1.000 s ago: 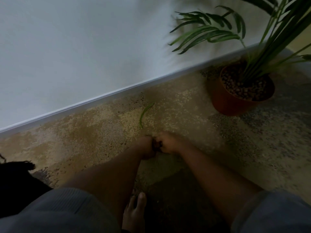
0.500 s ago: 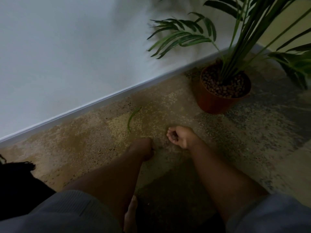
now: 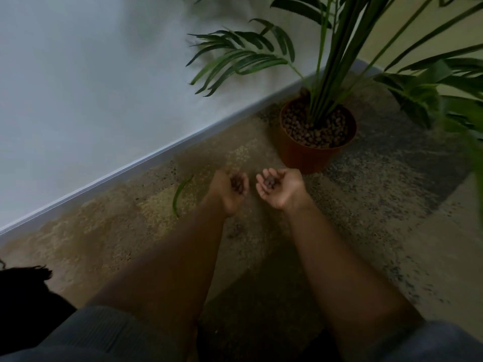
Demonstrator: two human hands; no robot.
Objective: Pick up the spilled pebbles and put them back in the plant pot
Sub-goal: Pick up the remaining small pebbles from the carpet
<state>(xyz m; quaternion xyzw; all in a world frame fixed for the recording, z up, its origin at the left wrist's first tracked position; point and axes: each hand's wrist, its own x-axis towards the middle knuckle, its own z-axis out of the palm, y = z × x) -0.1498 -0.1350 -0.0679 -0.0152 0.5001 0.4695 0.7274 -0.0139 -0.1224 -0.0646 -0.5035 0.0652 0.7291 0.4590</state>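
Pebbles (image 3: 270, 182) lie in the cupped palm of the right hand (image 3: 281, 188), which is turned upward with the fingers curled loosely around them, so the hand is half closed on its load. The left hand (image 3: 228, 190) is cupped in the same way, turned a little more on its side, and it also holds a small heap of dark brown pebbles against the palm. The two hands are raised above the floor, close to each other but not touching, and both forearms reach forward from grey sleeves (image 3: 109, 335) at the bottom of the view.

The plant pot (image 3: 305, 155) stands on the carpet (image 3: 366, 205) just beyond the right hand, near the white wall (image 3: 91, 87) and its pale skirting board (image 3: 146, 163). It is orange-brown, upright, and filled to near the rim with the same kind of round brown pebbles. Long green stems and palm leaves (image 3: 243, 58) rise from its middle and spread to the left and to the right.

A single green leaf (image 3: 180, 194) lies flat on the carpet to the left of the left hand, apart from it. The carpet has a mottled beige and grey pattern. The picture is dim and a little blurred, so I cannot tell if some pebbles are on the carpet under the arms.
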